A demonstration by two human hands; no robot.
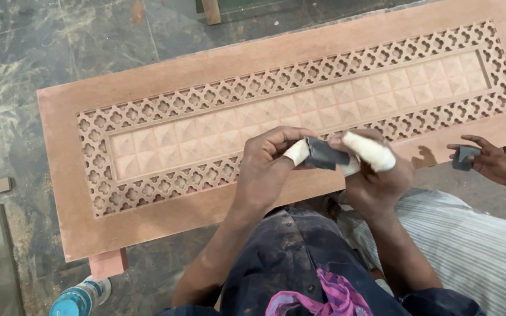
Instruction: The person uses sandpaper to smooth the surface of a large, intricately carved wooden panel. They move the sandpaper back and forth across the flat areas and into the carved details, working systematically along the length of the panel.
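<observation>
The carved wooden panel (pixel 218 76) fills the upper frame, raised on blocks. At centre, left hand (pixel 265 169) and right hand (pixel 376 175), fingers wrapped in white tape for protection, both have their grip clamped on a folded grey sandpaper piece (pixel 326 155). A co-worker's hand (pixel 490 158) at right holds another grey piece (pixel 464 157).

Sandpaper piece (pixel 325 154): dark grey, folded into a small rectangular pad; held level in the air, pinched at both ends.
Position: at 3 o'clock from the centre of view, over the near edge of the carved reddish-brown panel (pixel 165 219).
Panel: flat, lattice border, raised square tiles.
</observation>
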